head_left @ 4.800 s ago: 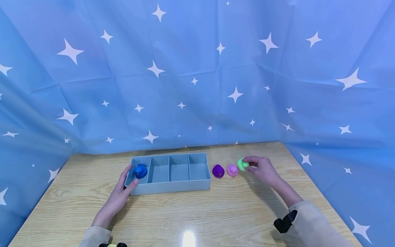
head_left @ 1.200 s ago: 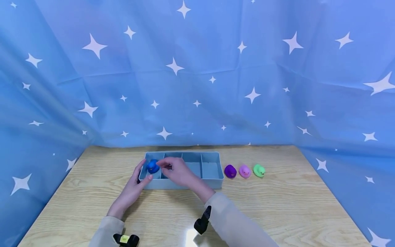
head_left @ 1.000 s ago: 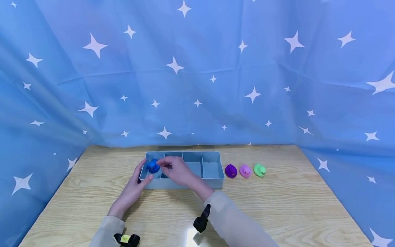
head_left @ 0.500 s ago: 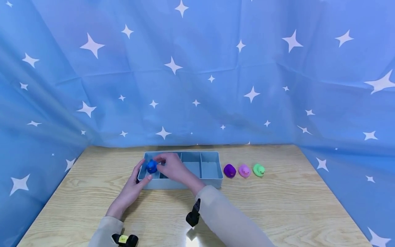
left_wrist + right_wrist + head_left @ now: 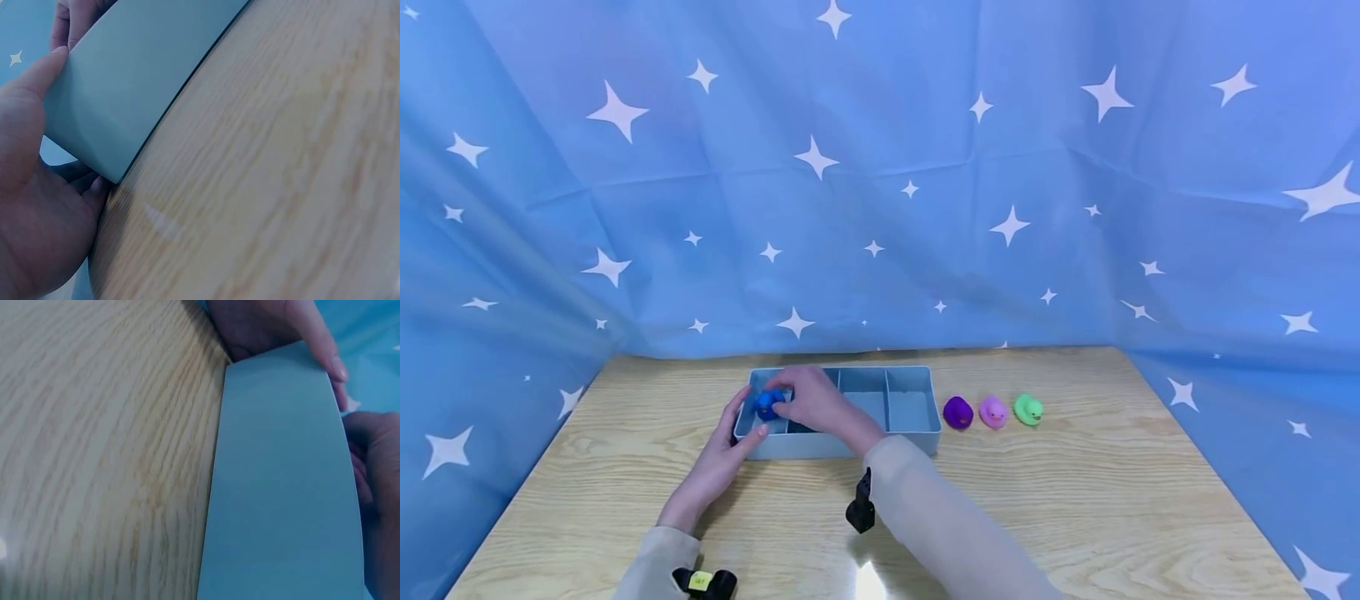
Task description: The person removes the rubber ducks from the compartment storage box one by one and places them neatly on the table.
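A blue-grey box (image 5: 880, 444) with a row of compartments stands on the wooden table. In its leftmost compartment is a blue rubber duck (image 5: 767, 406). My right hand (image 5: 816, 403) reaches over the box and pinches that duck between thumb and fingers, covering part of it. My left hand (image 5: 717, 465) holds the box's left end, thumb on the front rim and fingers along the side. In the left wrist view the thumb (image 5: 47, 72) lies on the box's rim. The box's front wall (image 5: 281, 481) hides the duck in the right wrist view.
Right of the box, a purple duck (image 5: 958, 412), a pink duck (image 5: 993, 412) and a green duck (image 5: 1028, 409) sit in a row on the table (image 5: 1075, 492). A blue curtain (image 5: 917, 275) with white stars hangs behind and at both sides.
My right hand has gone from the green duck leftward to the blue duck, and its fingers have closed in on it. The green duck stays beside the pink one. My left hand keeps its hold.
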The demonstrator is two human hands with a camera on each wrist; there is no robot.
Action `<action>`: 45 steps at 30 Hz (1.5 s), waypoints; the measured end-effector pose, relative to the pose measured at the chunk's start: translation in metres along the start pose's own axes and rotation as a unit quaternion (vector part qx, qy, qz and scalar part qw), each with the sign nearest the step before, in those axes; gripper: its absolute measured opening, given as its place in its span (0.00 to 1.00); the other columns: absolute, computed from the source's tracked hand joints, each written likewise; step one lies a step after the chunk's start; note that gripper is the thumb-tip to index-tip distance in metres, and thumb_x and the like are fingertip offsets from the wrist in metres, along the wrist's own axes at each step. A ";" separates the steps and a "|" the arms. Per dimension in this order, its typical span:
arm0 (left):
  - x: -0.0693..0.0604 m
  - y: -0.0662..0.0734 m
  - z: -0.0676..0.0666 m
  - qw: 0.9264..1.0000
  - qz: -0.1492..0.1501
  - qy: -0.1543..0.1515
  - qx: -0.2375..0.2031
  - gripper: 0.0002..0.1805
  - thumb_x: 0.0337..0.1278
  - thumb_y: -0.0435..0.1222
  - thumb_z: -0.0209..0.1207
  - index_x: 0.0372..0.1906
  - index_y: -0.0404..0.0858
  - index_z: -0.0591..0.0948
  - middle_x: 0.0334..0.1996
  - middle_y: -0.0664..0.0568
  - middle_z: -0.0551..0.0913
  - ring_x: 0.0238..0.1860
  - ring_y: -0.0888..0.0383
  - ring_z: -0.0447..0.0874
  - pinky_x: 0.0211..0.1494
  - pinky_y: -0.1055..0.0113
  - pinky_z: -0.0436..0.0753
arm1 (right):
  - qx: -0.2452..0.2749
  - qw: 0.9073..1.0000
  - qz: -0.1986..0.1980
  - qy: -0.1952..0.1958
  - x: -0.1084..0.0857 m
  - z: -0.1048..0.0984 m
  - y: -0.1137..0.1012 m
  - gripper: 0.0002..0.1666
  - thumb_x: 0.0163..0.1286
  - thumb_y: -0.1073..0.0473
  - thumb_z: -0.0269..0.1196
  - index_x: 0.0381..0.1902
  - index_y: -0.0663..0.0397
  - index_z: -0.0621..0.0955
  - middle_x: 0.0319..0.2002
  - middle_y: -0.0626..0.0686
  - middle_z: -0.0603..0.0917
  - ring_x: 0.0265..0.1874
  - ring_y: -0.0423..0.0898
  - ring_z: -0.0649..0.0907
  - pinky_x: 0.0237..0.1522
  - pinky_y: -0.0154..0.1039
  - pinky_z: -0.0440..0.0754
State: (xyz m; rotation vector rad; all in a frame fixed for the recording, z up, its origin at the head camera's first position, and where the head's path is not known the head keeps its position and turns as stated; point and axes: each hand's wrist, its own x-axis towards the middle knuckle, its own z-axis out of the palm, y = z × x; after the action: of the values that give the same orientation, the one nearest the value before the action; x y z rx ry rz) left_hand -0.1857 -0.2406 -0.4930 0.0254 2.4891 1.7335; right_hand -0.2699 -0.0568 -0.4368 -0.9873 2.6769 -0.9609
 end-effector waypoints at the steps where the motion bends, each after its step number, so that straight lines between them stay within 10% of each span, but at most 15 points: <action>1: 0.000 0.000 0.000 1.000 -0.001 0.000 -0.001 0.41 0.79 0.49 0.52 0.84 0.56 0.42 0.83 0.38 0.36 0.80 0.33 0.31 0.73 0.27 0.41 | -0.010 1.000 -0.010 -0.006 0.001 -0.001 0.000 0.16 0.71 0.58 0.69 0.56 0.49 0.87 0.54 0.45 0.87 0.55 0.45 0.83 0.56 0.36 0.80; 11: -0.002 -0.004 -0.004 1.000 -0.012 0.003 0.000 0.43 0.78 0.53 0.52 0.84 0.60 0.41 0.83 0.42 0.37 0.81 0.35 0.32 0.74 0.28 0.43 | -0.074 0.994 -0.052 -0.063 0.006 -0.006 -0.004 0.19 0.73 0.56 0.68 0.60 0.48 0.86 0.58 0.45 0.85 0.60 0.41 0.81 0.61 0.36 0.77; 22: -0.003 -0.004 0.000 1.000 0.008 -0.004 -0.023 0.42 0.79 0.49 0.52 0.84 0.59 0.41 0.83 0.43 0.36 0.80 0.34 0.33 0.75 0.31 0.49 | -0.140 0.988 -0.053 -0.039 0.005 0.008 -0.006 0.20 0.73 0.57 0.67 0.62 0.47 0.85 0.56 0.45 0.86 0.58 0.43 0.81 0.61 0.36 0.77; 45: 0.001 0.000 0.001 1.000 0.011 -0.009 -0.016 0.43 0.79 0.50 0.52 0.84 0.58 0.40 0.83 0.41 0.34 0.80 0.34 0.33 0.75 0.31 0.49 | -0.126 0.989 -0.045 -0.063 0.009 0.002 -0.005 0.23 0.71 0.60 0.68 0.63 0.47 0.83 0.60 0.47 0.83 0.61 0.44 0.79 0.63 0.37 0.75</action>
State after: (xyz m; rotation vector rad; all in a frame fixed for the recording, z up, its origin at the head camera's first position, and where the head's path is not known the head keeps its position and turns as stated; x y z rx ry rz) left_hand -0.1864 -0.2397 -0.4938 0.0662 2.4558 1.7739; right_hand -0.2740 -0.0664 -0.4350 -1.1818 2.7126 -0.5596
